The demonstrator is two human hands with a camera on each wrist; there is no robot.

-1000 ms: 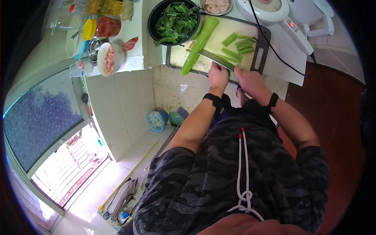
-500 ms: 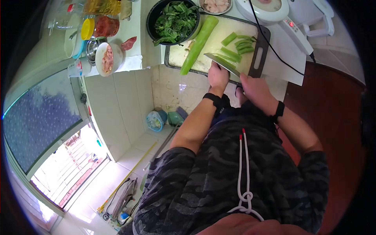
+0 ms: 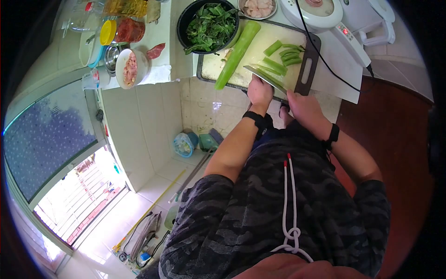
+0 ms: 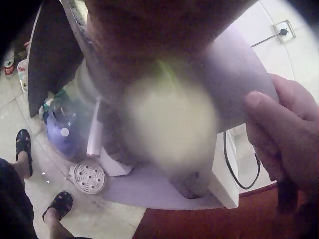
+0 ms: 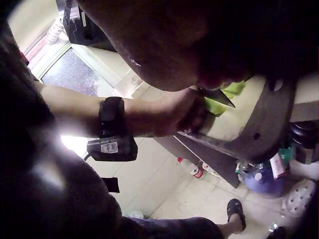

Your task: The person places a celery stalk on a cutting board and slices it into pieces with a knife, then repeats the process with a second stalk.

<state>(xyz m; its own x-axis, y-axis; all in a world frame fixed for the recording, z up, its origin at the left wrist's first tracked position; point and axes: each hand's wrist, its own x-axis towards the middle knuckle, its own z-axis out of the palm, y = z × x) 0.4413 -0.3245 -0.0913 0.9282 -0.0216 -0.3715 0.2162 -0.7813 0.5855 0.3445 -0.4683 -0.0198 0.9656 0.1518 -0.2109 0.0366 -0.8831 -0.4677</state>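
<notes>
My right hand [image 3: 306,109] grips a broad-bladed knife [image 3: 265,76], its thumb lying on the blade's face near the handle in the left wrist view. Bent fingers of my left hand [image 3: 260,90] hold a green celtuce piece [image 5: 214,107] at the near edge of the cutting board [image 3: 218,69], right beside the blade. Much of that piece is hidden by hand and knife. A long peeled celtuce stem [image 3: 239,53] lies on the left of the board. Cut celtuce sections [image 3: 273,48] and several thin green pieces [image 3: 291,58] lie beyond the knife.
A black pot [image 3: 180,35] of leafy greens overlaps the board's back left, beside a bowl of pale meat [image 3: 258,8]. A rice cooker [image 3: 320,14] stands behind; its black cord [image 3: 320,56] hangs past the board. Minced meat fills a white bowl [image 3: 143,69] at left.
The right hand has shifted slightly right and toward the body, and the knife has drawn back with it. The left hand stays almost in place.
</notes>
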